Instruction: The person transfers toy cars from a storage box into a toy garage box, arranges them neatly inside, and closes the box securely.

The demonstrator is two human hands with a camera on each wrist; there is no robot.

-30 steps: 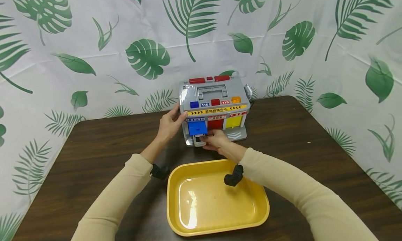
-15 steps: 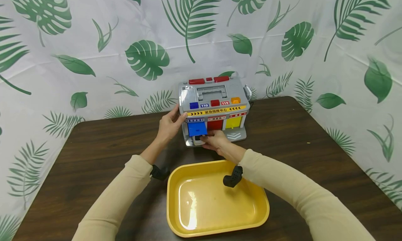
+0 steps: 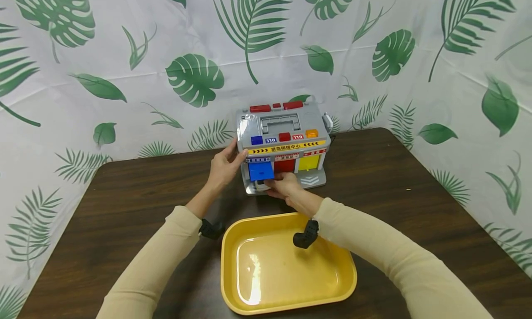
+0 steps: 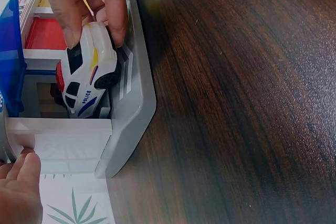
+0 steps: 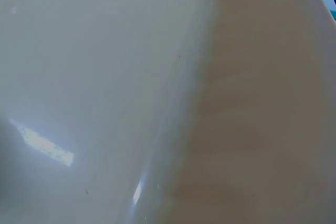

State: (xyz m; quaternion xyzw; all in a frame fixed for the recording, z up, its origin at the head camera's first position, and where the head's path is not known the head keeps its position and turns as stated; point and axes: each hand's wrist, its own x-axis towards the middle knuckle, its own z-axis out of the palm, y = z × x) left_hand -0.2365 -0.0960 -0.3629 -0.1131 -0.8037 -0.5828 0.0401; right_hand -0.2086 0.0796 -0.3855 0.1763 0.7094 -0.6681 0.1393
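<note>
A grey toy emergency station (image 3: 249, 125) with blue, red and yellow garage doors stands against the back curtain. Its blue door (image 3: 261, 171) is swung up; the red door (image 3: 285, 165) and yellow door (image 3: 309, 161) hang down. My left hand (image 3: 223, 166) holds the station's left front corner, thumb in front and fingers along the side. With thumb and fingers, my right hand (image 3: 289, 187) pinches a white toy police car (image 4: 92, 72) by one end. The car's other end is in the blue bay's opening, seen tilted in the left wrist view.
A yellow plastic tray (image 3: 249, 307) sits on the dark wooden table (image 3: 166, 185) below the forearms; its wall fills the right wrist view. A leaf-print curtain (image 3: 137, 102) rises right behind the station.
The right hand has shifted slightly left and inward, and the police car has moved deeper under the raised blue door. The left hand stays on the station's corner.
</note>
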